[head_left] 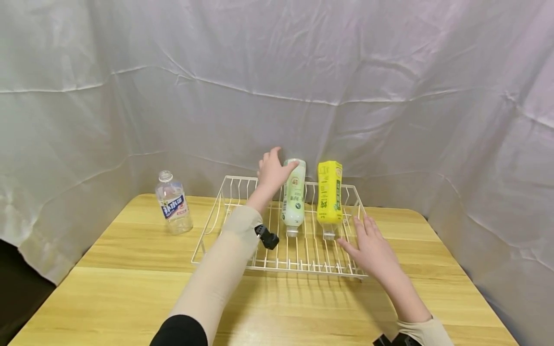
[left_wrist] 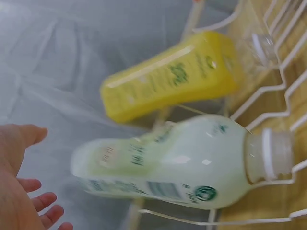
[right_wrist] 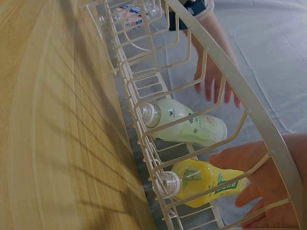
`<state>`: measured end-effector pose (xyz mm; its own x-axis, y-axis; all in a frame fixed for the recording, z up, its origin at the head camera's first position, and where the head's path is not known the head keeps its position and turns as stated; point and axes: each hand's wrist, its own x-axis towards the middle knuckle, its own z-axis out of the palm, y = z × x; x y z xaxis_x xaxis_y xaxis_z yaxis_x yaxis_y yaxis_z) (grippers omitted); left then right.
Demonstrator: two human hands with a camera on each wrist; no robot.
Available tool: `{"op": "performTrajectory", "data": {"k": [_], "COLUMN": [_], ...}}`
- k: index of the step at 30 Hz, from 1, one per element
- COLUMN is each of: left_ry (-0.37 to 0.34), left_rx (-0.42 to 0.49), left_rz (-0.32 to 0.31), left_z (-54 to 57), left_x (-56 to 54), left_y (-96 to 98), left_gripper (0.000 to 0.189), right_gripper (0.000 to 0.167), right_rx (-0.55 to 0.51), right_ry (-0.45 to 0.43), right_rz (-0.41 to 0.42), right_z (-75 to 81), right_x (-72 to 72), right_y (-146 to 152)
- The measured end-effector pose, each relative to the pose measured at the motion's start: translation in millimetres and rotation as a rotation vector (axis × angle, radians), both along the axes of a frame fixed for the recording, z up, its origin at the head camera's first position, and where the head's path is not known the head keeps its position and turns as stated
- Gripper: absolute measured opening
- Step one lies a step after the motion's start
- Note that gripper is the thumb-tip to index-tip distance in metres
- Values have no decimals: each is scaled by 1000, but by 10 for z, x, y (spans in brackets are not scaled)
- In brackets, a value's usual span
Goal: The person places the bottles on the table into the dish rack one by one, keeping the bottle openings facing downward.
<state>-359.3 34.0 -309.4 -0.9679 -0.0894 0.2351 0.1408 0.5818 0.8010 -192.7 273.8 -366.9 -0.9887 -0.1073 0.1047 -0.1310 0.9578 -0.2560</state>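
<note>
A white wire dish rack (head_left: 277,264) stands on the table, with two bottles placed neck-down in it. The pale green bottle (head_left: 295,197) leans back in the middle, and the yellow bottle (head_left: 330,192) leans to its right. My left hand (head_left: 272,170) hovers at the base of the pale green bottle, fingers spread; in the left wrist view a gap shows between that hand (left_wrist: 21,177) and the bottle. My right hand (head_left: 370,245) lies at the rack's right end near the yellow bottle's neck, its fingers extended and holding nothing.
A clear bottle (head_left: 173,204) with a blue and white label stands upright on the wooden table (head_left: 108,288), left of the rack. Grey curtain (head_left: 303,57) hangs behind and at both sides. Dark wrist cameras (head_left: 267,237) are strapped to the forearms.
</note>
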Motion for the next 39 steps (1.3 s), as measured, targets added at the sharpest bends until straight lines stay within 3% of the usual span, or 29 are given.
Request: {"op": "performTrajectory", "data": {"k": [10, 18, 22, 28, 33, 39], "left_ry": [228, 296, 284, 217, 214, 182], "left_rx": [77, 114, 149, 173, 236, 302], "left_rz": [-59, -141, -154, -118, -101, 61], "left_z": [362, 484, 495, 494, 474, 410], "left_x": [498, 839, 970, 1183, 1339, 1521], "left_y": [-212, -591, -856, -1264, -1570, -1905], "left_gripper": [56, 46, 44, 47, 46, 47], "right_gripper": [87, 84, 84, 84, 84, 89], "right_rx": [-5, -4, 2, -5, -10, -4], "right_ry": [-4, -3, -7, -14, -16, -15], "right_rz": [7, 6, 9, 12, 12, 17], "right_z": [12, 9, 10, 5, 10, 6], "right_x": [-14, -49, -61, -65, -65, -68], "right_y": [0, -13, -21, -24, -13, 5]}}
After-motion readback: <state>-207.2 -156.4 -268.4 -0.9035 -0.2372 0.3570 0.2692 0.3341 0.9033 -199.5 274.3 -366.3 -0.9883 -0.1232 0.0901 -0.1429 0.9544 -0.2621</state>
